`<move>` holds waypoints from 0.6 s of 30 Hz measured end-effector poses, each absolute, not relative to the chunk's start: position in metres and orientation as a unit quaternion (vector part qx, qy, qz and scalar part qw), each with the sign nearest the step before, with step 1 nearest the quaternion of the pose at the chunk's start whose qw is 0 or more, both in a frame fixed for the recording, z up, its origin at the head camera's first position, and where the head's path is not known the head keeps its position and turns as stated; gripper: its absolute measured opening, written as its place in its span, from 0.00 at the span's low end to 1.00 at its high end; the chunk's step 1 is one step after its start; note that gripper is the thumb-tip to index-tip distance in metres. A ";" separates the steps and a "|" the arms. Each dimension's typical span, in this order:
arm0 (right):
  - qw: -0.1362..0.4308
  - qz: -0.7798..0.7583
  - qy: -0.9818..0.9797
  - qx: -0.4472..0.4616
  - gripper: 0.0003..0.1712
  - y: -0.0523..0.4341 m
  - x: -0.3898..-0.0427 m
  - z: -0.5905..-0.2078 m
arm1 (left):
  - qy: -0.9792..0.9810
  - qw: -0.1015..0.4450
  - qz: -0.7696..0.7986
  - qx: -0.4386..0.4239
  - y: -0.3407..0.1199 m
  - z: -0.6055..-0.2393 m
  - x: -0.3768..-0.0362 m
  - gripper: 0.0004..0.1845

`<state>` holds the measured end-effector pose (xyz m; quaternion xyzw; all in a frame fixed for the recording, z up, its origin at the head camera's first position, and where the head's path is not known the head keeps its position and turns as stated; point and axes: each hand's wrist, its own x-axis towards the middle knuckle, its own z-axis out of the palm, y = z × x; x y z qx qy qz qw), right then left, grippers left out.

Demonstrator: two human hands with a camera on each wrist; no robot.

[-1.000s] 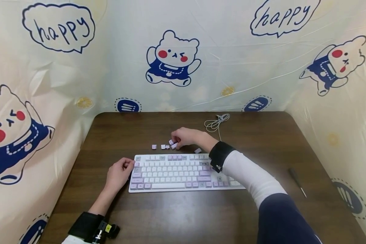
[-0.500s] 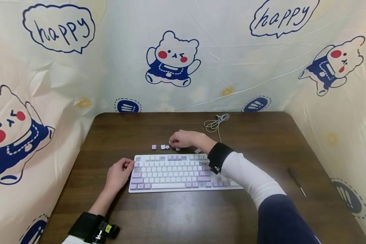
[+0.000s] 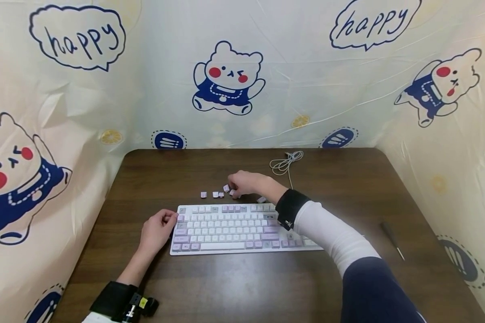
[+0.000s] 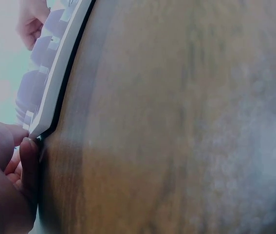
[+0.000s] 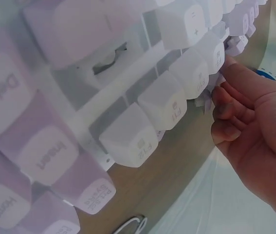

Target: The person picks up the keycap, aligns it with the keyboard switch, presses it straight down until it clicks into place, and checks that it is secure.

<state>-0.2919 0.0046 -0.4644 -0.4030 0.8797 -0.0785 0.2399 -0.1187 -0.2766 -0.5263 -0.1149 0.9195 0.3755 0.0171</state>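
A white keyboard with white and lilac keycaps (image 3: 222, 246) lies in the middle of the table. My left hand (image 3: 158, 229) pinches its left edge; in the left wrist view, thumb and fingertips meet at the corner of the case. Behind the keyboard, my right hand (image 3: 246, 183) has its fingers curled down at a small loose keycap (image 3: 232, 193), which the fingertips partly hide. Another loose keycap (image 3: 226, 188) lies just left of those fingers. In the right wrist view, the right fingertips are close beyond the function-row keycaps (image 5: 164, 105), with loose lilac pieces (image 5: 205, 101) beside them.
More loose keycaps (image 3: 204, 194) lie in a rough row behind the keyboard, one (image 3: 261, 199) near the right wrist. A coiled cable (image 3: 286, 163) sits at the back. A screwdriver (image 3: 392, 240) lies at the right. Printed curtains (image 3: 230, 130) surround the table.
The right hand shifted slightly left over the loose keycaps, then back right, uncovering one keycap on its left. The left hand and keyboard have stayed put.
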 end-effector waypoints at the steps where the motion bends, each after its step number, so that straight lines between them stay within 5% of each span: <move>1: 0.234 -0.071 0.880 -0.407 0.12 0.004 -0.292 -0.465 | 0.920 0.017 0.375 -0.115 -0.277 -0.526 -0.119 0.16; 18: 0.204 -0.076 0.872 -0.438 0.05 0.016 -0.282 -0.460 | 0.921 0.011 0.374 -0.111 -0.278 -0.528 -0.119 0.16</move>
